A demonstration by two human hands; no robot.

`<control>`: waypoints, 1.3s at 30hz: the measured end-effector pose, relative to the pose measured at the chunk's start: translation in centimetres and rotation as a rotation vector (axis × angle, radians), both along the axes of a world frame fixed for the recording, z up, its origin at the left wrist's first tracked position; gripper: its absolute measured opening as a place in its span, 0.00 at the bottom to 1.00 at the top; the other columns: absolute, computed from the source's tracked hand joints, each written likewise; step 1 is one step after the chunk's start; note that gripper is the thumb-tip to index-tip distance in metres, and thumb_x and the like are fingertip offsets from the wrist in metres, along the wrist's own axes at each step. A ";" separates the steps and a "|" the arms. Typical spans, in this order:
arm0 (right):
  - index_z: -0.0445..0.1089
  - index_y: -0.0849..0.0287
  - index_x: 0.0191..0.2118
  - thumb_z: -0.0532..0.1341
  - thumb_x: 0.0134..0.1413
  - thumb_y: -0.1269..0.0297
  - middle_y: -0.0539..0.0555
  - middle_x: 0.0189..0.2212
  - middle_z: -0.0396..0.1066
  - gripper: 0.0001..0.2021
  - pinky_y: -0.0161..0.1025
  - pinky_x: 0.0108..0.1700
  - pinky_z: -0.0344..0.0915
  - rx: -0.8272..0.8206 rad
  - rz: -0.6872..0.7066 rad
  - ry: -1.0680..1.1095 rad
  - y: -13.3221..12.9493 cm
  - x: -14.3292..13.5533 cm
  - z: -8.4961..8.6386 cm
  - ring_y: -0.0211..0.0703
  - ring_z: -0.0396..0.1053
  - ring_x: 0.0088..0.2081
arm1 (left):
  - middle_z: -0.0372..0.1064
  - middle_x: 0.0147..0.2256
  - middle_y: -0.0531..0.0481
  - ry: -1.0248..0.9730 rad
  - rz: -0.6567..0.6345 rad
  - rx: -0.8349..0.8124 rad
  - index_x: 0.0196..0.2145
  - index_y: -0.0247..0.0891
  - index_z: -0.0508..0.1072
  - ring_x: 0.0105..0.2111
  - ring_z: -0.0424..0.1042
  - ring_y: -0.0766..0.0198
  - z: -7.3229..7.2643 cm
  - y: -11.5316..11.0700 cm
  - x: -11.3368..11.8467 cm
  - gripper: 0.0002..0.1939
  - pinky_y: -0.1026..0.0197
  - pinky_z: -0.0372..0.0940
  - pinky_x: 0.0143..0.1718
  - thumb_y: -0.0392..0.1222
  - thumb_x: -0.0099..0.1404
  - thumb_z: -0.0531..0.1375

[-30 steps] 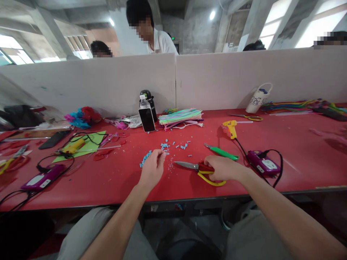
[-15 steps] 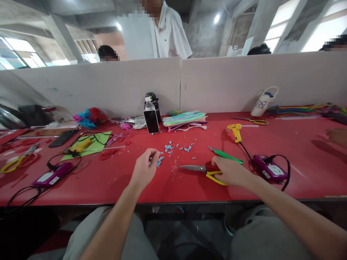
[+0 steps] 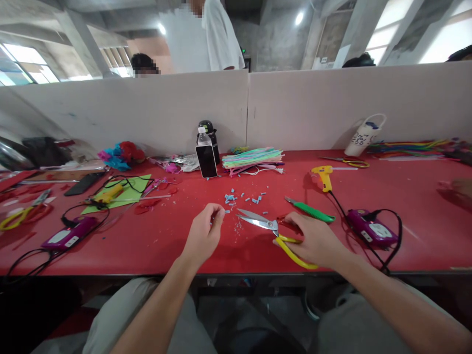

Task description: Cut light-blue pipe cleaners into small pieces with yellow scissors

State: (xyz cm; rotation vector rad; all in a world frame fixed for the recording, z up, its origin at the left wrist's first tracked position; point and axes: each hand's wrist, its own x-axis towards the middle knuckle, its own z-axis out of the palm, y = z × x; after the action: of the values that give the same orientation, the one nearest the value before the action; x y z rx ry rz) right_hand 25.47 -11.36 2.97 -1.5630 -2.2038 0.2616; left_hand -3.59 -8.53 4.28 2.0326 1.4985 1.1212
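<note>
Scissors (image 3: pixel 260 221) with red and yellow handles are held in my right hand (image 3: pixel 313 238), their blades parted and pointing left. My left hand (image 3: pixel 205 228) is closed in a pinch left of the blade tips; a small light-blue piece (image 3: pixel 227 212) shows beside its fingertips, and whether the fingers grip it is too small to tell. Small blue pieces (image 3: pixel 230 197) lie scattered on the red table (image 3: pixel 184 255) beyond my left hand. Just past my right hand lies a green-handled cutter (image 3: pixel 313 211).
A phone (image 3: pixel 206 161) leans on bottles at the back, beside a bundle of pastel pipe cleaners (image 3: pixel 252 160). Yellow glue gun (image 3: pixel 324 178) and purple box (image 3: pixel 372 228) with cable stand right. Another glue gun (image 3: pixel 110 194) lies left on green paper. Someone's hand (image 3: pixel 462 189) is at far right.
My right hand has lifted the scissors from the table and their blades have opened. My left hand has shifted slightly right, off the nearer blue pieces. The person behind the partition has moved left.
</note>
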 end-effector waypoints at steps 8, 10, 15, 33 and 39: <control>0.67 0.54 0.37 0.60 0.51 0.44 0.51 0.30 0.74 0.18 0.36 0.29 0.55 -0.039 -0.024 -0.065 0.1 -0.3 -0.4 0.43 0.70 0.30 | 0.65 0.29 0.53 0.022 -0.002 -0.006 0.36 0.39 0.65 0.29 0.64 0.66 -0.6 0.0 0.3 0.10 0.63 0.58 0.33 0.47 0.71 0.50; 0.67 0.53 0.36 0.61 0.50 0.44 0.50 0.29 0.73 0.17 0.36 0.28 0.54 -0.040 -0.023 -0.061 0.2 -0.3 -0.3 0.42 0.69 0.29 | 0.66 0.30 0.53 0.025 -0.002 -0.013 0.36 0.39 0.65 0.29 0.64 0.65 -0.7 0.0 0.5 0.10 0.63 0.58 0.34 0.47 0.71 0.50; 0.67 0.53 0.35 0.62 0.48 0.43 0.49 0.27 0.72 0.18 0.36 0.28 0.53 -0.034 -0.012 -0.028 0.0 -0.5 -0.4 0.41 0.68 0.28 | 0.67 0.30 0.51 0.004 -0.001 -0.004 0.36 0.39 0.66 0.30 0.66 0.64 -0.8 -0.1 1.0 0.11 0.63 0.59 0.34 0.47 0.71 0.50; 0.66 0.54 0.34 0.61 0.49 0.43 0.49 0.26 0.71 0.18 0.35 0.28 0.51 -0.041 -0.004 -0.044 0.2 -0.6 -0.5 0.40 0.66 0.26 | 0.65 0.29 0.52 -0.021 -0.034 -0.001 0.35 0.39 0.65 0.29 0.64 0.65 -1.1 -0.1 1.3 0.10 0.62 0.58 0.34 0.45 0.71 0.50; 0.67 0.54 0.36 0.62 0.50 0.45 0.49 0.27 0.71 0.17 0.35 0.27 0.50 -0.050 -0.003 -0.051 0.1 -0.5 -0.6 0.39 0.65 0.26 | 0.65 0.30 0.52 -0.011 -0.033 0.006 0.35 0.38 0.65 0.30 0.64 0.65 -1.0 -0.1 1.3 0.10 0.63 0.58 0.34 0.45 0.71 0.50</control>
State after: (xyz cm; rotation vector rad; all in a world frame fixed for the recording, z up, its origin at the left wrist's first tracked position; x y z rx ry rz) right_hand 24.96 -11.22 2.40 -1.6163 -2.2494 0.2815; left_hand -2.26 -8.66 3.27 2.0445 1.4528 1.1228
